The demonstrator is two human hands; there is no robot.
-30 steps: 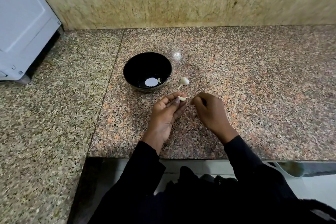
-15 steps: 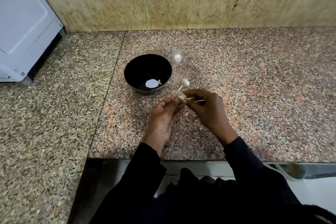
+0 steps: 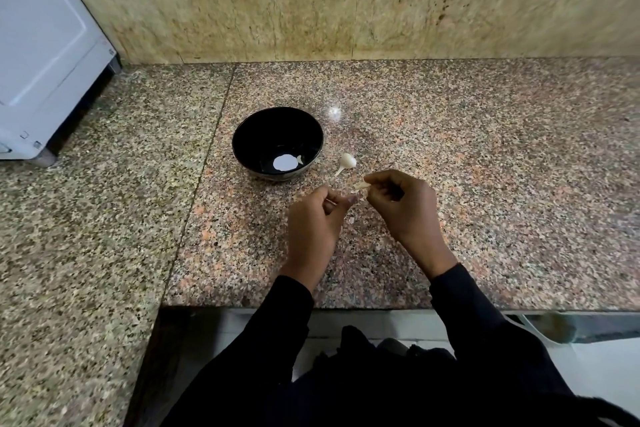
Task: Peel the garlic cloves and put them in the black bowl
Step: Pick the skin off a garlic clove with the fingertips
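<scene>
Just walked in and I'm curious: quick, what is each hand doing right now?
Left hand: fingers curled, pinching a thin strip of garlic skin.
Right hand: pinching a garlic clove at its fingertips.

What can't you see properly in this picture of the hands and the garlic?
- Head view: the piece pinched by the right hand is mostly covered by its fingertips; peeled or not, unclear.
- Whatever the left hand holds is hidden by its curled fingers.
- The small pale bit in the black bowl is too tiny to identify.
- The white appliance is cut off by the left edge.
</scene>
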